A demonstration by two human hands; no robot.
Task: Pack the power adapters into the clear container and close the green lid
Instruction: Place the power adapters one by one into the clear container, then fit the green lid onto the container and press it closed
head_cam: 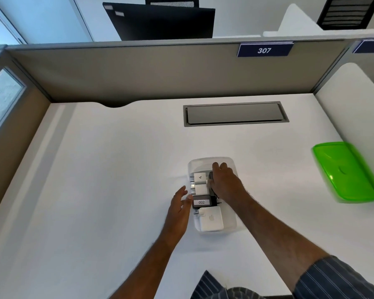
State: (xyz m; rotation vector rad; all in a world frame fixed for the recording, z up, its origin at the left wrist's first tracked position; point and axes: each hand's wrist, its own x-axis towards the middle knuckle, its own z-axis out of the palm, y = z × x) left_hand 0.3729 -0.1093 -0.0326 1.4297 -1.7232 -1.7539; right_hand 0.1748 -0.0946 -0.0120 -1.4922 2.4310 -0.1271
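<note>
Head view: clear container [212, 161] sits at desk centre, holding several power adapters [209, 221] in a row. Right hand [224, 182] grips a dark adapter [211, 176] inside, at the 12 o'clock end. Left hand [178, 210], fingers straight, steadies the wall at 9 o'clock. Packing appears nearly complete. Green lid [345, 171] lies well apart at 3 o'clock, not yet fitted. Open desk [117, 169] surrounds the container.

My right hand [222, 180] reaches into the clear container [232, 223] and holds a dark adapter [211, 176]. My left hand [179, 209] touches the container's side. The green lid [345, 172] lies far right — off the box — on the white desk [117, 169].
</note>
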